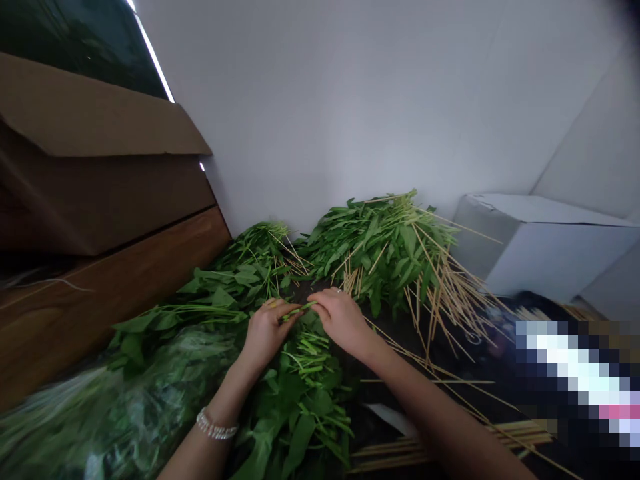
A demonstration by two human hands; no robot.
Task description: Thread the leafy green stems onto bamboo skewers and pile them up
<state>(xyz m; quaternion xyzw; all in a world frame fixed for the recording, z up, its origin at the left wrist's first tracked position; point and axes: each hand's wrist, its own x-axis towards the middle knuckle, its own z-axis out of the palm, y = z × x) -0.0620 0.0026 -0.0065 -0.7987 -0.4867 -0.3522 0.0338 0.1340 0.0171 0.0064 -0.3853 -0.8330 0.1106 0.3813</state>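
Note:
My left hand and my right hand meet near the middle of the view. Between them runs a short green stem, pinched by the fingers of both. Just below lies a bunch of leafy greens with its cut stem ends pointing up toward my hands. Beyond my right hand rises a larger heap of greens with many thin bamboo sticks poking out of it. Another pile of leafy greens spreads behind my left hand.
At the lower left, greens sit in a clear plastic bag. Loose bamboo sticks lie at the lower right. A white box stands on the right by the white wall. A cardboard box rests on a wooden ledge at left.

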